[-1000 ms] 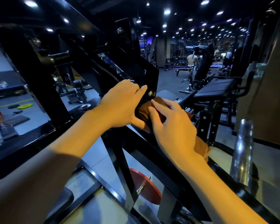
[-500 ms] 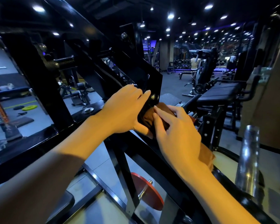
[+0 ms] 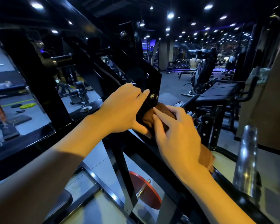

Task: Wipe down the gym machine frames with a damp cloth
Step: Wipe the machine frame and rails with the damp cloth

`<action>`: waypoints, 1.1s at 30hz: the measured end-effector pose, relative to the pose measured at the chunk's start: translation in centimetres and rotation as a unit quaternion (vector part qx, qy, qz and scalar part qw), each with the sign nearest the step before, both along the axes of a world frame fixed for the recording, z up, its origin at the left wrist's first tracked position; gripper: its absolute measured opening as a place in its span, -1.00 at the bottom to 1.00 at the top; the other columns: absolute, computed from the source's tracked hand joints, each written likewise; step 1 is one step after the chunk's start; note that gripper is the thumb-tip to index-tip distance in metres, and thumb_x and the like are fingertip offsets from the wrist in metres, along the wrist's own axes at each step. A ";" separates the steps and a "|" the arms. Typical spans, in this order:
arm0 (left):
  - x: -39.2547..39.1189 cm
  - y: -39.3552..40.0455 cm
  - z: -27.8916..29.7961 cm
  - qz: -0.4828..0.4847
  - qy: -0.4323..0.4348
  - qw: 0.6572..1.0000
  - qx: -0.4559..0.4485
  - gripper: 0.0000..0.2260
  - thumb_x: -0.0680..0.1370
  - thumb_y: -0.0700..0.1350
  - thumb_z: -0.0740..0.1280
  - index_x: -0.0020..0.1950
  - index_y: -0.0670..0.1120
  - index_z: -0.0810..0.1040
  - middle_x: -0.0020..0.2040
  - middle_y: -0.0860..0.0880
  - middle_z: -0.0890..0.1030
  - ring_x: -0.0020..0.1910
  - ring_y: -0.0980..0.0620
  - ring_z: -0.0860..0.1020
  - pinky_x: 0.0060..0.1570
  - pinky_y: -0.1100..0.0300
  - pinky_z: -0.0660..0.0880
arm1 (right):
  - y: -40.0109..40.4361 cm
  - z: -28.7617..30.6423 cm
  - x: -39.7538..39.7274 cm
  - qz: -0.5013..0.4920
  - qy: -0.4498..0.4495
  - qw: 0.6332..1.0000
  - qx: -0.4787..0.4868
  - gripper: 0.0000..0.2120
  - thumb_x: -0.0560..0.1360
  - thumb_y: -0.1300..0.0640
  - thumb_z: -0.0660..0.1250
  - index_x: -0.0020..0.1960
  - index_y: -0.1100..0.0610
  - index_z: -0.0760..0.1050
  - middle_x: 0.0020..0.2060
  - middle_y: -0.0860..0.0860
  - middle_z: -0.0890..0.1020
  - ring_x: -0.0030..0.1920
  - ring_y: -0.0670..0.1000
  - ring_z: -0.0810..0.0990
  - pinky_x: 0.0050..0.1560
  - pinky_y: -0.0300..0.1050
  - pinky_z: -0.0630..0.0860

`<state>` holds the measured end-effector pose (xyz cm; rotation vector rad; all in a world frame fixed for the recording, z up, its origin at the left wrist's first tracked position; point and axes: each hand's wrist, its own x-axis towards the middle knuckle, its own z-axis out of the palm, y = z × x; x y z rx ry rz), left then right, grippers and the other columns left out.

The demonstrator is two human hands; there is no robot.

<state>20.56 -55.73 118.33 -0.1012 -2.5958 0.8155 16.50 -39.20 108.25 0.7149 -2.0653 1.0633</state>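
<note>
The brown cloth (image 3: 146, 118) lies bunched against the lower corner of the black machine frame (image 3: 149, 84), between both hands. The left hand (image 3: 122, 111) cups that corner plate, fingers laid over its top edge and thumb underneath touching the cloth. The right hand (image 3: 176, 135) presses the cloth onto the frame with fingers fairly straight; its grip seems flat rather than curled, though motion blur softens it. More cloth trails out under the right wrist. Below hangs a red weight plate (image 3: 144, 189); a chrome post (image 3: 247, 159) stands at right.
</note>
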 end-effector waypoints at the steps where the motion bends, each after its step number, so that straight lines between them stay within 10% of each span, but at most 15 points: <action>1: 0.1 0.0 0.0 0.003 0.002 1.000 -0.004 0.27 0.19 0.67 0.07 0.64 -0.20 0.16 0.02 -0.02 0.41 0.00 0.01 0.34 0.07 0.15 0.28 | 1.1 -0.7 0.2 -0.001 -0.003 1.000 -0.002 -0.69 0.65 -0.13 0.25 0.33 -0.15 0.63 0.23 -0.13 0.56 0.14 -0.03 0.53 -0.07 -0.13 0.51; 22: 0.6 0.4 0.5 0.022 -0.011 0.999 -0.042 0.27 0.22 0.67 0.06 0.64 -0.24 0.12 0.00 -0.03 0.42 -0.04 -0.01 0.35 0.00 0.18 0.18 | 3.5 -1.9 1.1 -0.004 -0.029 0.999 -0.021 -0.67 0.62 -0.12 0.25 0.29 -0.10 0.66 0.24 -0.12 0.56 0.16 -0.02 0.53 -0.12 -0.20 0.44; 30: 0.5 0.5 0.1 0.026 -0.019 0.999 0.004 0.23 0.26 0.64 0.19 0.67 -0.16 0.04 0.39 -0.12 0.42 0.33 -0.11 0.37 0.39 0.06 0.26 | 1.4 -0.3 0.3 0.031 -0.028 0.999 0.025 -0.63 0.68 -0.16 0.14 0.42 -0.19 0.54 0.39 -0.18 0.51 0.26 -0.07 0.57 0.04 -0.10 0.60; 33: 1.9 1.2 -0.9 -0.015 -0.009 0.997 0.069 0.09 0.34 0.55 0.24 0.69 -0.05 0.03 0.64 -0.21 0.05 0.62 -0.23 0.00 0.58 -0.05 -0.12 | 6.1 -3.2 0.8 0.017 -0.049 0.998 0.020 -0.64 0.68 -0.16 0.16 0.40 -0.19 0.56 0.37 -0.22 0.52 0.27 -0.13 0.56 0.02 -0.30 0.50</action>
